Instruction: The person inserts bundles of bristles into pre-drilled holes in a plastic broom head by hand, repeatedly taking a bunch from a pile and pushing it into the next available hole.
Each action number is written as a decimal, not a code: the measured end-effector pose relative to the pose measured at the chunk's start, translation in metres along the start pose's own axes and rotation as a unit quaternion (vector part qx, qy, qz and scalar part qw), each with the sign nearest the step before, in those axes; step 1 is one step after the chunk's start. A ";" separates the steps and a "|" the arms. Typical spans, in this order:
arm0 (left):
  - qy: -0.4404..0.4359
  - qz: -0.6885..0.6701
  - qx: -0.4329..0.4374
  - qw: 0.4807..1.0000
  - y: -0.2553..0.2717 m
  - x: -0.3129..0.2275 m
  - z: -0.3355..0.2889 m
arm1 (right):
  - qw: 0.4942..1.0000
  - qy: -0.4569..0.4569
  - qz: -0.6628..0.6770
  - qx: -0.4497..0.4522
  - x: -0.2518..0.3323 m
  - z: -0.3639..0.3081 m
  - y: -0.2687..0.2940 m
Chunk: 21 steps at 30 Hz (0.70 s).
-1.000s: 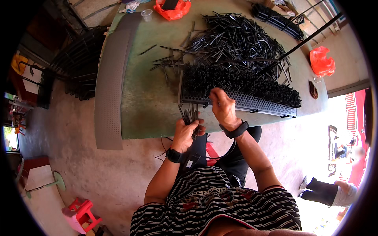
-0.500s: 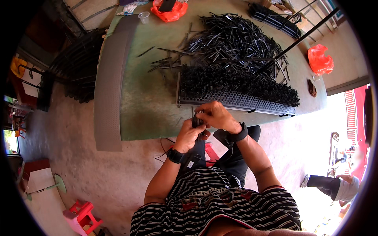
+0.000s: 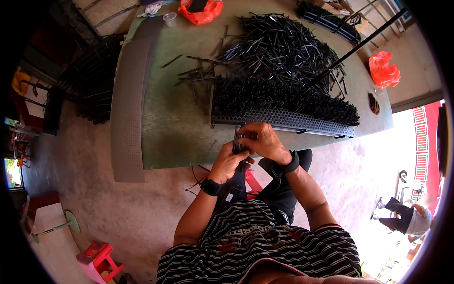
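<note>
My left hand (image 3: 225, 164) is closed around a small bundle of thin black strips (image 3: 236, 140), held upright just over the table's near edge. The fingers of my right hand (image 3: 266, 141) pinch at the upper part of the same bundle, touching my left fingers; how many strips they grip is hidden. Just beyond my hands lies a long grey perforated panel (image 3: 279, 118), its upper side thickly packed with upright black strips (image 3: 283, 100). A large loose heap of black strips (image 3: 288, 45) spreads behind it.
A flat grey perforated sheet (image 3: 126, 109) runs along the left edge of the green table (image 3: 175, 123). On the table are a clear cup (image 3: 170, 20) and red plastic bags (image 3: 202, 13). A thin black pole (image 3: 359, 45) slants across the right. A person (image 3: 409, 218) is at far right.
My right fingers have shifted slightly on the bundle, and its strips now stand straighter. The view has moved a little. The person at far right has changed stance.
</note>
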State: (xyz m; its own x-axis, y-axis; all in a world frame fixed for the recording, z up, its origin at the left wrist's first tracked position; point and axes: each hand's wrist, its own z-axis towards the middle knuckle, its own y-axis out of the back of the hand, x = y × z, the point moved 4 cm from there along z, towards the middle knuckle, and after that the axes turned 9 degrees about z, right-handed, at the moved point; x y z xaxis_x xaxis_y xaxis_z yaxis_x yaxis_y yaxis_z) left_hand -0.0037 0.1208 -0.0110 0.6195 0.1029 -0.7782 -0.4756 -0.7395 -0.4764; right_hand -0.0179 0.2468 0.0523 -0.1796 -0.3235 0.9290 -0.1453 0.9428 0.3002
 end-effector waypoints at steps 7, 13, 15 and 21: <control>-0.023 -0.031 -0.002 0.999 0.002 -0.011 -0.003 | 0.994 0.010 0.100 -0.043 -0.019 0.001 0.009; 0.010 -0.159 -0.077 0.984 0.010 -0.006 -0.002 | 0.944 -0.051 0.319 -0.070 -0.024 -0.002 0.010; -0.010 -0.144 -0.076 0.987 0.011 -0.003 -0.001 | 0.931 -0.062 0.348 -0.090 -0.026 -0.003 0.009; -0.038 -0.138 -0.080 0.986 0.005 -0.007 -0.001 | 0.929 -0.075 0.356 -0.072 -0.035 -0.005 -0.003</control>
State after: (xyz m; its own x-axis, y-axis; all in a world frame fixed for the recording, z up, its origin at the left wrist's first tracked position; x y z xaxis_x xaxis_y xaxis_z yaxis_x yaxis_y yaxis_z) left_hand -0.0101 0.1160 -0.0073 0.6603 0.3594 -0.6594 -0.1871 -0.7716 -0.6079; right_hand -0.0066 0.2552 0.0198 -0.3165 0.3881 0.8656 0.1913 0.9198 -0.3425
